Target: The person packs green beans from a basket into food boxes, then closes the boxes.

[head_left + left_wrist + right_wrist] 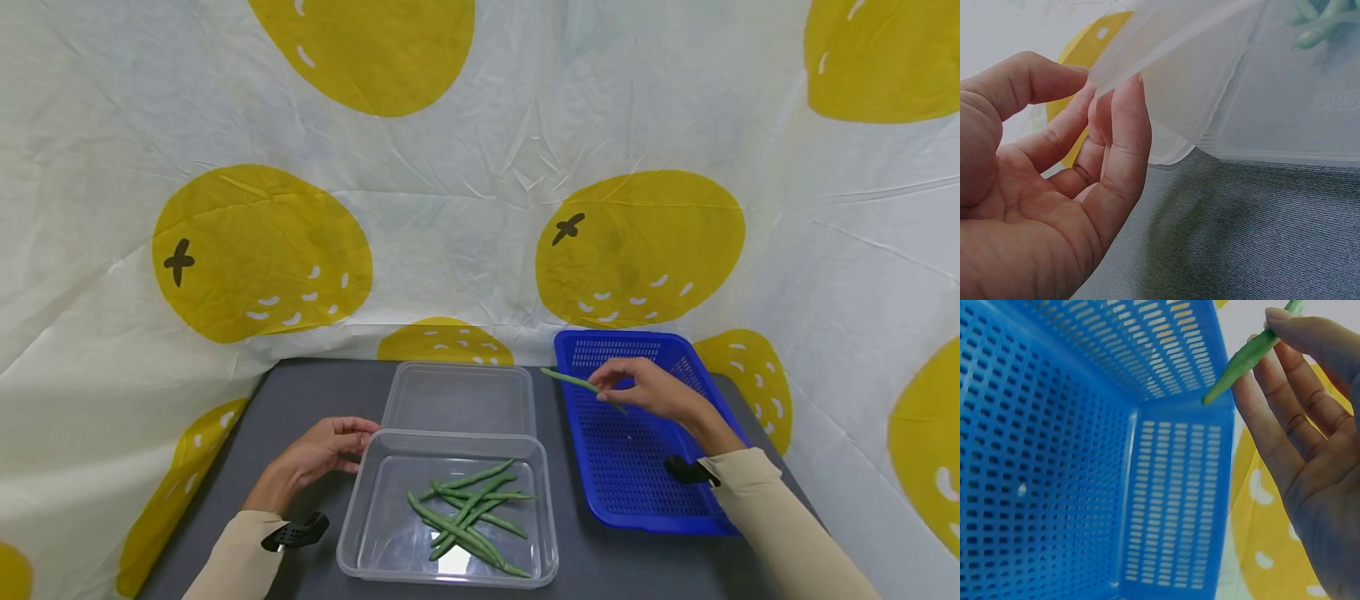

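Observation:
My right hand (648, 390) pinches one green bean (572, 380) between thumb and fingers, above the blue basket (592, 492). Up close in the right wrist view, the bean (1249, 361) slants down past the basket's rim. At the back left corner of a clear plastic container (348, 521), my left hand (326, 454) holds the rim with its fingertips. That corner shows in the left wrist view between the thumb and curled fingers of the hand (1066, 144). Several green beans (468, 517) lie crossed in a loose pile inside the container.
A clear plastic lid (461, 396) lies flat on the dark grey table (322, 387) behind the container. Perforated walls surround the basket, and a small pale speck (1022, 489) sits on its floor. A white cloth with yellow fruit prints (450, 250) hangs behind and beside the table.

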A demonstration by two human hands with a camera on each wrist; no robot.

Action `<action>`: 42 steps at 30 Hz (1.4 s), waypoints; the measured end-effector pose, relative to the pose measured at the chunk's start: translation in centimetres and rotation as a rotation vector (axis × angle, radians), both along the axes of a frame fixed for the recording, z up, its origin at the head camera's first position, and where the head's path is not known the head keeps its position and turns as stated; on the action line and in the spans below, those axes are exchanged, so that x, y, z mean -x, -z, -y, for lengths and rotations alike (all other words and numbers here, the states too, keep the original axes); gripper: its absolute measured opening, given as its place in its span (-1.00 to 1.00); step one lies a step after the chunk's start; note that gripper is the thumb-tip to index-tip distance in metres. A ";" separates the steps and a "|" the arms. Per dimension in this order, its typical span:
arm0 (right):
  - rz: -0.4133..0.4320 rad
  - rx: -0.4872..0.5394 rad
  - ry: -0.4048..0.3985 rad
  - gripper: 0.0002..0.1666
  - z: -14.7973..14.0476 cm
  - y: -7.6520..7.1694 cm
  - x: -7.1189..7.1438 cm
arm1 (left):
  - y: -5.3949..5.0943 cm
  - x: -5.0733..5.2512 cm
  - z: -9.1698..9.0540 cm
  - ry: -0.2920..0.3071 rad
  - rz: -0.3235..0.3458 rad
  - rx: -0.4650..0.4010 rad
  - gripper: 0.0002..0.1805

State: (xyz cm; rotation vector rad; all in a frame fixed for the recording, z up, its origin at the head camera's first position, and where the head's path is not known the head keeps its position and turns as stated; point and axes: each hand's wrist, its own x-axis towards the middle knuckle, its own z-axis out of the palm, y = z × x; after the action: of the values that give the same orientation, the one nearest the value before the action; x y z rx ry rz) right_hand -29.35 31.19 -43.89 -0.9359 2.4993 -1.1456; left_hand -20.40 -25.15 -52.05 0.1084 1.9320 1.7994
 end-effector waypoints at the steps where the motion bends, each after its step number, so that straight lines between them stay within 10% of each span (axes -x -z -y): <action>1: 0.002 0.000 -0.008 -0.76 0.2 0.0 -0.1 | 0.0 0.0 0.0 -0.001 0.001 0.000 -0.50; 42: 0.029 0.062 -0.337 -0.72 10.4 -1.3 -5.4 | -0.1 0.0 -0.1 0.010 -0.009 0.002 -0.49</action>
State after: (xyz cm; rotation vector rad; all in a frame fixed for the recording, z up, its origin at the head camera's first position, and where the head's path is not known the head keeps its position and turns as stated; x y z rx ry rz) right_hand -23.93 20.78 -42.60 -1.2870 2.1831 -1.1196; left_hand -20.38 -25.05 -51.92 0.1262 1.9360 1.7933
